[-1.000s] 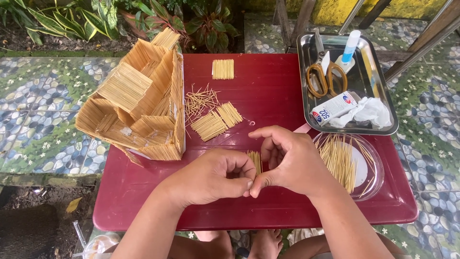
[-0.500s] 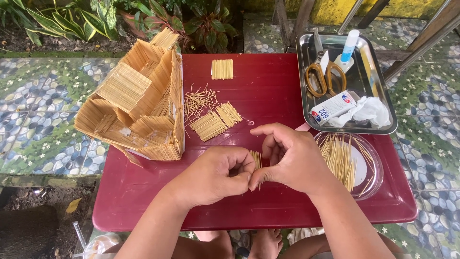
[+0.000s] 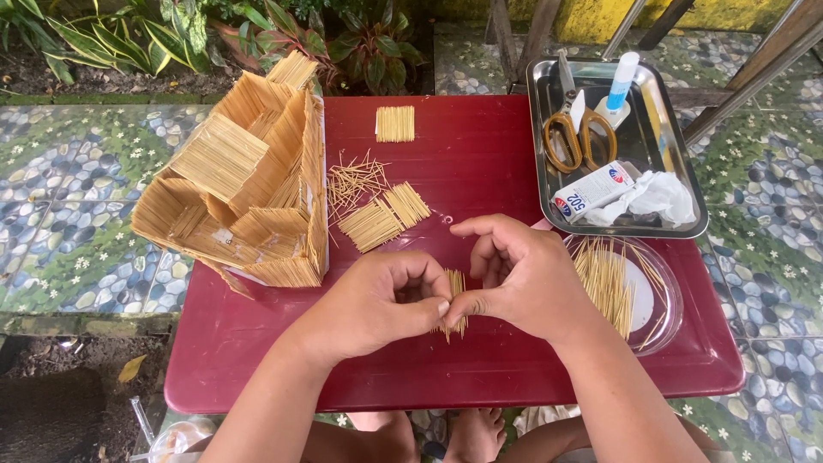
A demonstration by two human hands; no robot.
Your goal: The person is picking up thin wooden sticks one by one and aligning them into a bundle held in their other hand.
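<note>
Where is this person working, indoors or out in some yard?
Probably outdoors, on a garden patio. A small red table stands on pebble-patterned paving, with leafy plants growing in soil just behind it. On the table is a stick-built model house.

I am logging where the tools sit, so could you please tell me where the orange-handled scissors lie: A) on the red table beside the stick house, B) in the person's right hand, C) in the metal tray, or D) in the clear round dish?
C: the scissors lie inside the metal tray at the table's far right, beside a glue bottle.
</note>
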